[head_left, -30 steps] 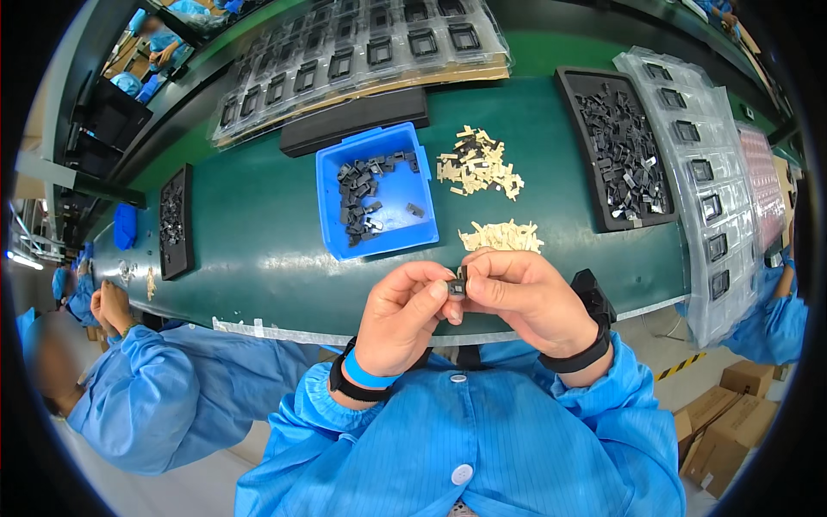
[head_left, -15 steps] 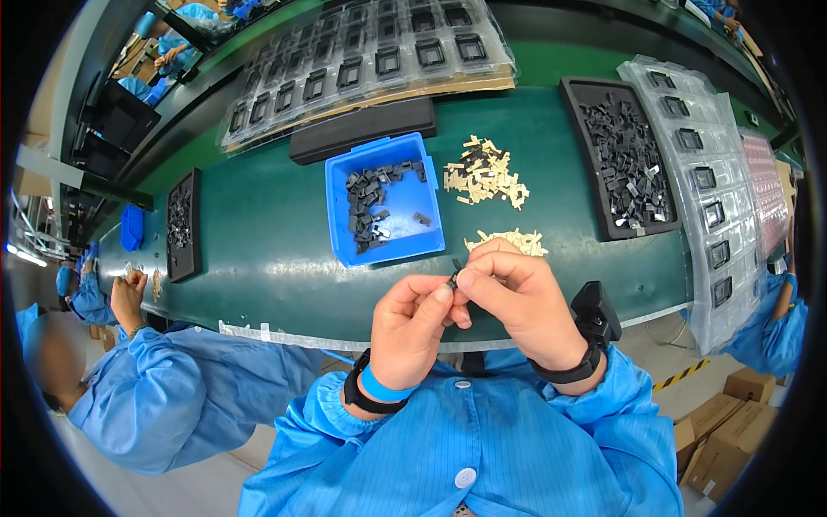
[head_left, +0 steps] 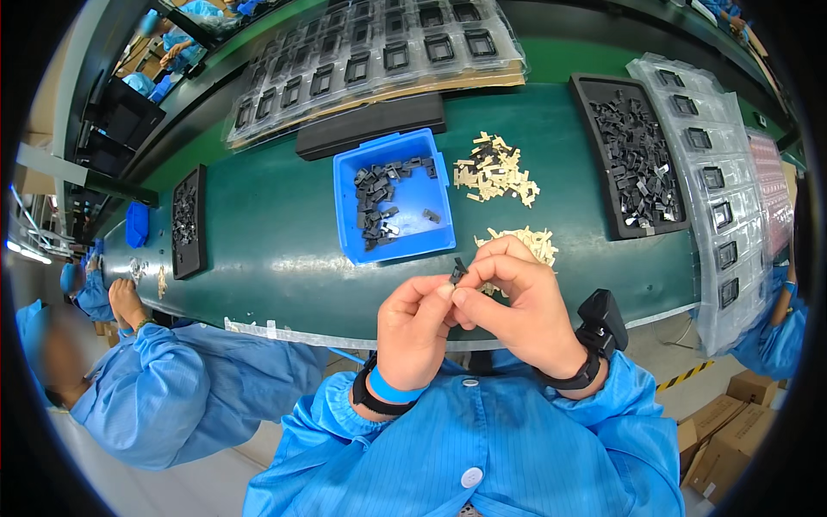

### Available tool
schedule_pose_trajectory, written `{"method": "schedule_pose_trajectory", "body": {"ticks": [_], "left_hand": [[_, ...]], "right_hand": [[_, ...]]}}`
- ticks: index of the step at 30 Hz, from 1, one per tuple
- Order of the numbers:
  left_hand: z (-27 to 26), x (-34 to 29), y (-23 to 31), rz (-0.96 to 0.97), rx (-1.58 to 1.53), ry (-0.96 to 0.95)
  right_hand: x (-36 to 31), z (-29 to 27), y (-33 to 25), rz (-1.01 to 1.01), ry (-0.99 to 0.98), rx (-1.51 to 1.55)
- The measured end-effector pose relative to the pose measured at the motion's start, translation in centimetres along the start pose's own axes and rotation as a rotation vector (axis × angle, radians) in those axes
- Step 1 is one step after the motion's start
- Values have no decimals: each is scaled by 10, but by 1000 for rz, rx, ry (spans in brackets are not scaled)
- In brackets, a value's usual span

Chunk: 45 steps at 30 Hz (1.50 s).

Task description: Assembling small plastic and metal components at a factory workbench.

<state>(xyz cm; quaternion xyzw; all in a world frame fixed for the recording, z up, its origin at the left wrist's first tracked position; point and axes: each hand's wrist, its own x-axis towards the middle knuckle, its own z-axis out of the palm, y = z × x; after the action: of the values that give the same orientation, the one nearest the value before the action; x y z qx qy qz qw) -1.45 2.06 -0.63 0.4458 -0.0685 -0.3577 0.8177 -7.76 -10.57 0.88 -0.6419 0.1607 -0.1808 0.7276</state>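
Observation:
A small black plastic part [head_left: 457,270] stands up between my fingertips, close above the table's near side. My left hand [head_left: 413,323] pinches its lower end between thumb and forefinger. From the other side my right hand [head_left: 525,306] closes in, its thumb and bent fingers pressed around the same spot; its exact grip is partly hidden. Just beyond my fingers sits a blue bin [head_left: 345,233] holding several similar black parts [head_left: 372,194]. A small heap of cream-coloured strips [head_left: 534,245] lies behind my right hand, with a larger heap of them [head_left: 498,172] mixed with dark pieces farther back.
Black trays of small dark parts stand at right [head_left: 616,220] and left [head_left: 179,265]. Clear blister sheets with black frames lie at the back [head_left: 375,65] and far right [head_left: 706,155]. A black box [head_left: 370,125] lies behind the bin. A co-worker's hand [head_left: 127,303] is at left.
The black part now shows more, standing higher above my fingertips. My right fingers have shifted slightly around it. The whole view has slid a little, and the co-worker's hand has moved slightly lower.

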Motion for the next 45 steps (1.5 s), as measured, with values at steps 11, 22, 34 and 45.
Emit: {"method": "schedule_pose_trajectory", "body": {"ticks": [11, 22, 34, 45], "left_hand": [[-5, 1, 7, -49, -65, -82], [1, 8, 50, 663, 1175, -342], [7, 9, 59, 792, 1330, -454], [1, 10, 46, 704, 1132, -361]], "right_hand": [[1, -13, -10, 119, -143, 188], [3, -29, -11, 269, -322, 215], [1, -23, -11, 295, -308, 127], [0, -25, -7, 502, -315, 510]]}}
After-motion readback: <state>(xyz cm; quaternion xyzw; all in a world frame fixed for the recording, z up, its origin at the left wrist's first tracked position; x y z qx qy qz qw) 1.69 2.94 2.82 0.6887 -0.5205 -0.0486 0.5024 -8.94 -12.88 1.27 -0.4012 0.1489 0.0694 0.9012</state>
